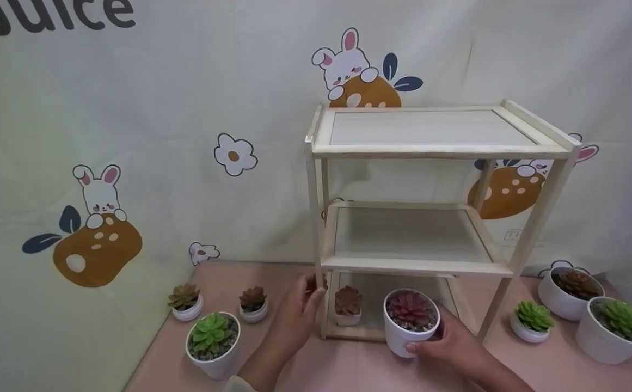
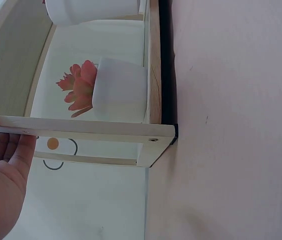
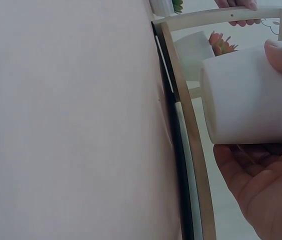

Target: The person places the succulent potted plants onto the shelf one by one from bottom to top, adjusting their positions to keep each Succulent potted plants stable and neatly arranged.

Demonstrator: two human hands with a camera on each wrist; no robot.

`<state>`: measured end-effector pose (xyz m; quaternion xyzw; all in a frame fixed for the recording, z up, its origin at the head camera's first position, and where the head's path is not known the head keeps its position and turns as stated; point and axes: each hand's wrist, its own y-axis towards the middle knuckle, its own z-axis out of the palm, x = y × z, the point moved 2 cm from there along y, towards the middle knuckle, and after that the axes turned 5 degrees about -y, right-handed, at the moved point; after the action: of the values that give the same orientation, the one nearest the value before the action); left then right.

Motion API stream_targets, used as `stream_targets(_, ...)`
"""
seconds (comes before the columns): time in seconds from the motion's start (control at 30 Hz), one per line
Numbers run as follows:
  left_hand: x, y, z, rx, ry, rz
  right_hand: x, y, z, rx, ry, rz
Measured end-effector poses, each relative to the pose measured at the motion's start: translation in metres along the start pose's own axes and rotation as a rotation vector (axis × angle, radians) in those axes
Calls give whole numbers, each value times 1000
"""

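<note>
On my feed the right hand [image 1: 452, 338] grips the white pot [image 1: 409, 326] with the red succulent, thumb and fingers about its sides, its axis close to upright. I read the relation that matters as pot to bottom shelf [image 1: 367, 333]: it is by the front edge, base apart from the wood, though I can't tell if it is over the shelf. To its left, near the front left corner, sits a small potted succulent [image 1: 348, 307]. My left hand [image 1: 294, 318], farther from the white pot, grasps the front left post [image 1: 314, 218].

The rabbit-print backdrop [image 1: 185, 81] bears a faint mark [image 1: 513, 235], possibly lettering.
</note>
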<state>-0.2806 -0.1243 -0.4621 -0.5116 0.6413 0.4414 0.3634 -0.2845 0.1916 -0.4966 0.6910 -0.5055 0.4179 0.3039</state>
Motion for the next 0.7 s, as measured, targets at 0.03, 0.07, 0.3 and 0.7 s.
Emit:
stream_targets(0.03, 0, 0, 0, 0, 1, 4, 0, 0, 1, 1, 0, -1)
stream_targets(0.07, 0, 0, 0, 0, 4, 5, 1, 1, 2, 2, -1, -2)
stream_targets(0.3, 0, 0, -1, 1, -4, 22, 0, 5, 6, -5, -33, -8)
stream_targets(0.7, -1, -1, -1, 8, 3, 17, -2, 6, 8, 14, -22, 30)
